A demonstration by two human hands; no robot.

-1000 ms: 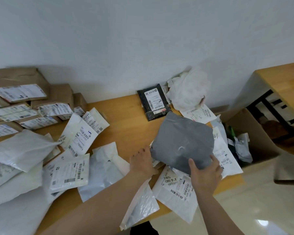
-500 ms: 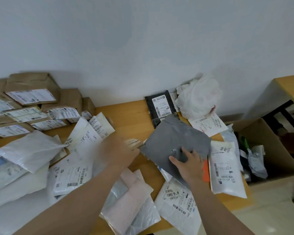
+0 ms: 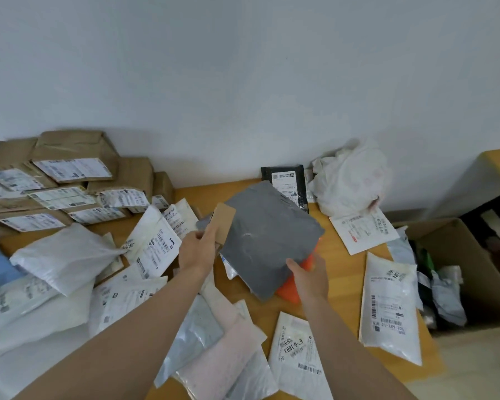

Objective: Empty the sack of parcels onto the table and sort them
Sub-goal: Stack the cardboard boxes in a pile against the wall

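Parcels [image 3: 390,307] mid-sort — left grip [image 3: 198,249] pinches a brown card [image 3: 224,223], right grip [image 3: 309,277] clamps the grey mailer [image 3: 269,241]; next, each likely needs its pile.

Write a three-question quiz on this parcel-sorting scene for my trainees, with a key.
1. True or false: the left hand holds a brown envelope.
2. Which parcel lies beneath the grey parcel that the right hand grips? A orange parcel; B green parcel; C yellow parcel.
3. Fill in: the brown boxes are stacked on the table's ____ side.

Key: 1 true; 2 A; 3 left.
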